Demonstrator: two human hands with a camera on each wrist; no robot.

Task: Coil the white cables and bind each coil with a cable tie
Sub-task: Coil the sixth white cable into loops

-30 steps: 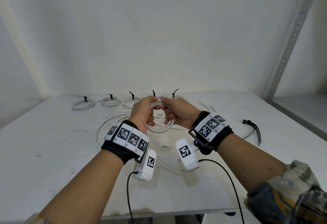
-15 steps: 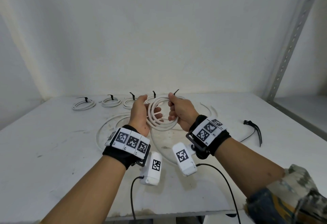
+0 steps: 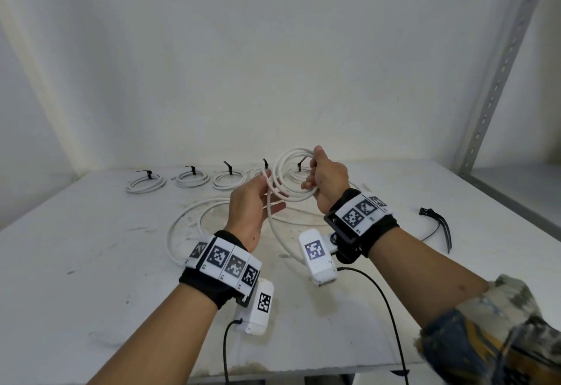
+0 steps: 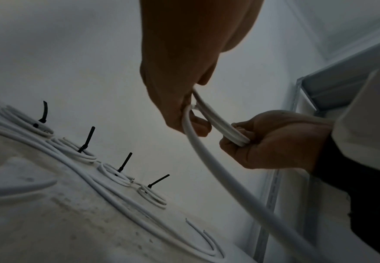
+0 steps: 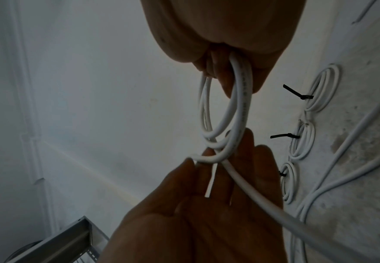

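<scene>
Head view: right hand (image 3: 326, 176) clenched round a small coil (image 3: 291, 176) of white cable, raised above the bench (image 3: 76, 248) at frame centre. Left hand (image 3: 252, 202) fingers mostly straight, cable resting across them; grip loose, released. Uncoiled remainder (image 3: 194, 217) lies on bench below. Bound coils (image 3: 145, 182) in a row at the far edge; spare cable ties (image 3: 437, 223) at right.

Left wrist view: left fingers (image 4: 184, 110) touch cable near its end; right hand (image 4: 274, 140) grasps bundled loops.

Right wrist view: coil (image 5: 229, 113) hangs from right fingers; cut end (image 5: 210, 183) lies across the open left palm (image 5: 207, 213)
</scene>
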